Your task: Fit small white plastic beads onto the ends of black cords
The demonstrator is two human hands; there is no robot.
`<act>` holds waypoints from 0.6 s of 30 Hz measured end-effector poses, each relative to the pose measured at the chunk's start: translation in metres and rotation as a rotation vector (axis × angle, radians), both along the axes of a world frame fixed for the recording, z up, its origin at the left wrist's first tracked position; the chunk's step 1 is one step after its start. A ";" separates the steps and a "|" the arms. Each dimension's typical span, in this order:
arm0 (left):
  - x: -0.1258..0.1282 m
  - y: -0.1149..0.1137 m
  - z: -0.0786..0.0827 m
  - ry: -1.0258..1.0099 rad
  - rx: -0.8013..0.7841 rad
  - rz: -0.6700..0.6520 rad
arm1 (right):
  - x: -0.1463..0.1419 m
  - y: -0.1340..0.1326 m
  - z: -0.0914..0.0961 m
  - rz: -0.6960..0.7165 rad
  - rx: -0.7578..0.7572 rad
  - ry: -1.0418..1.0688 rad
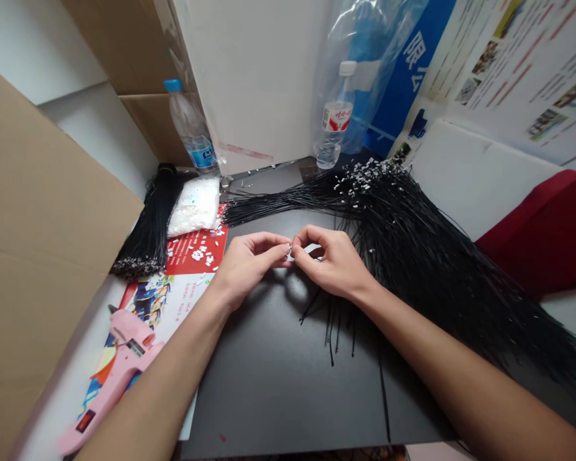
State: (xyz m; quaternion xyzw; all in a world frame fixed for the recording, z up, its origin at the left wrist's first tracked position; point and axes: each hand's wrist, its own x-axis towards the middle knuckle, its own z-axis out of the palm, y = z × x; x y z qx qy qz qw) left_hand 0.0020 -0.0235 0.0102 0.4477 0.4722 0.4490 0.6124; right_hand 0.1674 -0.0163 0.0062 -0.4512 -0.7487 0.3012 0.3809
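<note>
My left hand (249, 264) and my right hand (329, 261) meet above a black mat (278, 378), their fingertips pinching a small white plastic piece (290, 252). The fingers hide most of it. A large spray of thin black cords (422, 269) fans out to the right under my right hand, many tipped with white pieces at the far end. Several loose black strands (333, 326) hang onto the mat below my hands. Left of my left hand lie a tied bundle of black cords (148, 227) and a clear bag of white pieces (194, 206).
A pink glue gun (118, 378) lies on a printed sheet at the lower left, by my left forearm. A red sheet (196, 251) holds scattered white pieces. Water bottles (192, 125) stand behind, beside a cardboard panel (38, 256) and a red cushion (537, 230).
</note>
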 end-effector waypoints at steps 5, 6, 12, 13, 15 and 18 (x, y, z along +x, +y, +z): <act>0.003 0.000 -0.004 -0.051 0.003 0.004 | 0.000 0.001 -0.001 -0.006 -0.007 0.037; 0.003 0.000 -0.005 -0.059 0.005 0.007 | 0.000 0.001 -0.001 -0.004 -0.004 0.037; 0.003 -0.001 -0.005 -0.014 -0.001 0.022 | 0.000 0.000 0.002 -0.008 0.002 -0.012; 0.004 -0.002 -0.005 -0.007 -0.001 0.029 | 0.000 -0.001 0.002 -0.010 -0.007 -0.009; 0.004 -0.002 -0.005 0.003 0.000 0.038 | 0.000 -0.002 0.003 -0.012 -0.022 -0.007; 0.004 -0.002 -0.004 0.022 -0.007 0.039 | 0.001 -0.003 0.002 -0.013 -0.005 -0.039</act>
